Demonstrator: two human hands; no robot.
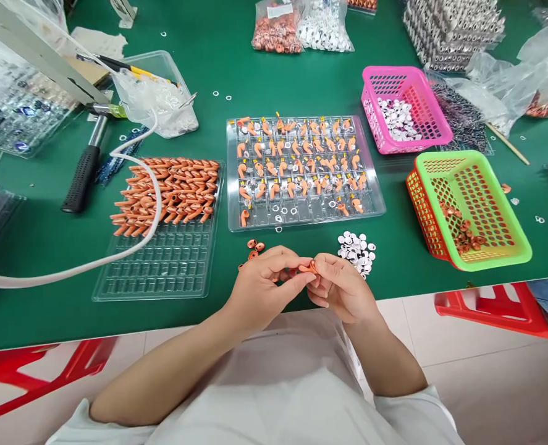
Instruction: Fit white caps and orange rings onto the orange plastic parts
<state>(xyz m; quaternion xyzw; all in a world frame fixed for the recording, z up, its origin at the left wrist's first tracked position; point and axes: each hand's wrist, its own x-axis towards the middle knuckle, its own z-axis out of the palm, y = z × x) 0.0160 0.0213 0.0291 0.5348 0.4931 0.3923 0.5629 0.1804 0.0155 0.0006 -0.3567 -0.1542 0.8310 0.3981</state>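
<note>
My left hand (269, 284) and my right hand (341, 281) meet near the table's front edge, both pinching one small orange plastic part (309, 268) between thumbs and fingers. Its exact shape is partly covered by my fingertips. Close to my left hand lie a few orange oval pieces (254, 246), some hidden behind it. Just beyond my right hand is a loose pile of white discs (358, 250) with dark marks. Farther back, a clear compartment tray (306, 216) holds rows of curved orange parts with yellow tips.
A second tray (153, 266) at left carries stacked orange parts, with a white hose (157, 204) crossing it. A hammer (86, 170) lies farther left. On the right stand a pink basket (370, 133) of white discs and a green basket (510, 232) with orange pieces.
</note>
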